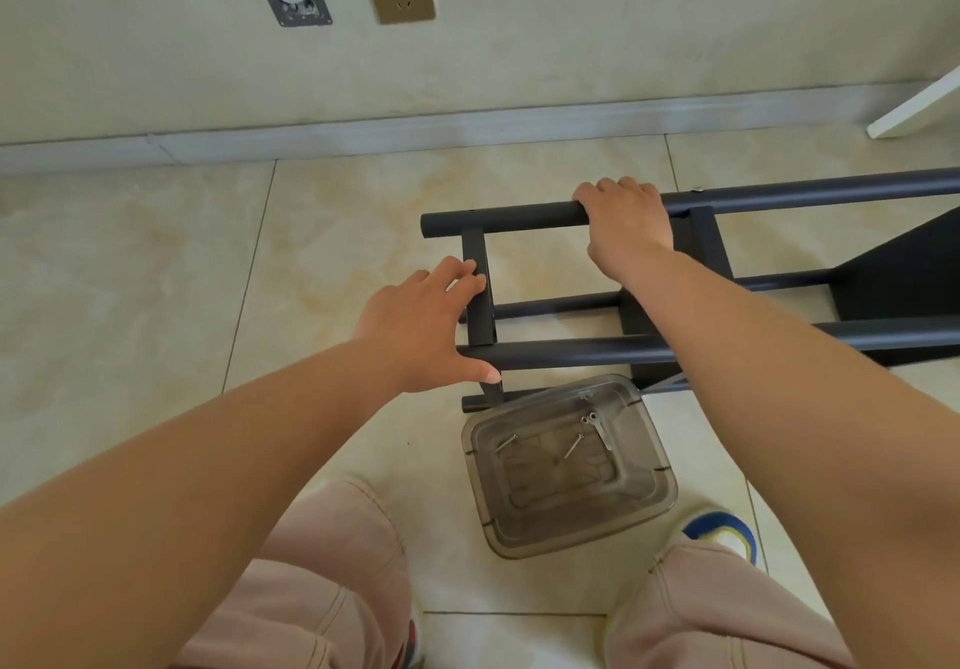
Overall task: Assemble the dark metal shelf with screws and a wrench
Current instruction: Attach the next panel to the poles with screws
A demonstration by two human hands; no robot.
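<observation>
Beside the clear tray (644, 507) of screws (573, 446), the dark metal shelf (545, 221) is lying sideways; the right hand (626, 224) is gripping its top tube, fingers curled over, while the left hand (421, 330) is touching a crosspiece, fingers loosely spread.

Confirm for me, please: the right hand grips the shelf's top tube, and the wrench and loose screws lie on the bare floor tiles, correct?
Not quite. The head view shows the wrench and screws lying inside the clear plastic container, not on the bare tiles. The rest holds: the right hand grips the top tube of the shelf.
</observation>
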